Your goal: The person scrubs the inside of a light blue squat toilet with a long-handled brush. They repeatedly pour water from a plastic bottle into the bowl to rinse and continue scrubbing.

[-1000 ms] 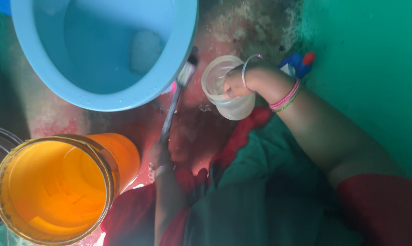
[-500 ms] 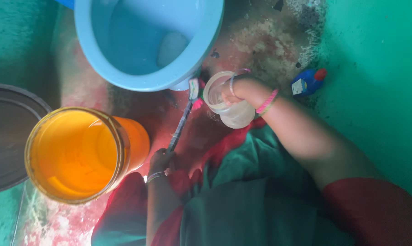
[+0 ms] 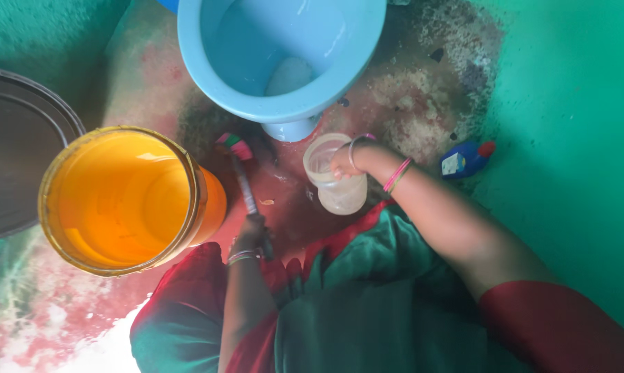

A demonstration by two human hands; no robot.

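Observation:
My left hand (image 3: 252, 233), with metal bangles on the wrist, grips the handle of a long scrub brush (image 3: 243, 183). Its pink and green head lies on the red floor between the orange bucket (image 3: 125, 197) and the foot of the blue toilet bowl (image 3: 284, 55). My right hand (image 3: 346, 162), wearing pink and silver bangles, holds the rim of a clear plastic mug (image 3: 336, 186) that is tilted just below the bowl's base. My green and red clothing fills the lower part of the view.
A dark round drum (image 3: 15, 152) stands at the left edge beside the orange bucket. A small blue bottle with a red cap (image 3: 466, 159) lies by the green wall on the right. The floor around the bowl is stained and wet.
The brush head has swung left, away from the mug and toward the orange bucket. The mug stays in my right hand near the bowl's base. The view has shifted.

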